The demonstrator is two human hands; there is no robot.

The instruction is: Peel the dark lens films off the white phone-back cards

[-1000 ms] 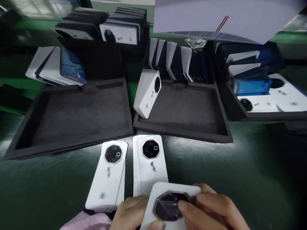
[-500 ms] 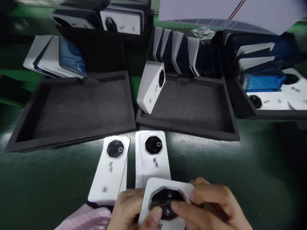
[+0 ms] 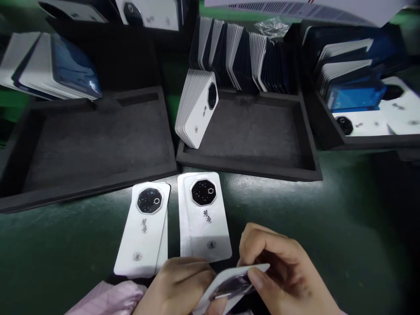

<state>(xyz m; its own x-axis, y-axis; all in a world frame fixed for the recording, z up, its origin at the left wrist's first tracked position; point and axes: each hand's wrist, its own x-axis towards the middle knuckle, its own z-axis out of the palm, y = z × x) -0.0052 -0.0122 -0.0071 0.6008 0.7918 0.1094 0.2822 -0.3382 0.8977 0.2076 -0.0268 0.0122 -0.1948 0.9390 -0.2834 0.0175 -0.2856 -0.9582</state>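
Observation:
My hands hold a white phone back cover [image 3: 232, 282] low in the view, tilted so that it shows almost edge-on, with its dark octagonal camera window partly visible. My left hand [image 3: 177, 284] grips its lower left side, and my right hand [image 3: 278, 271] pinches its upper right edge between thumb and fingers. Just beyond my left hand lie a stack of white covers [image 3: 141, 229] and a second stack [image 3: 203, 216], each with an octagonal camera window and black characters. My right hand is nearest the second stack, and apart from it.
A pink sleeve [image 3: 108, 299] shows at lower left. Black foam trays [image 3: 92, 144] [image 3: 249, 131] stand beyond on the green mat [image 3: 295, 218], with a tilted stack of covers [image 3: 197, 109] and rows of covers. Blue-filmed covers [image 3: 356, 96] fill a right tray.
The held cover has tipped from facing me to nearly edge-on. My right hand has risen along its edge. The whole scene has shifted slightly left and up in view.

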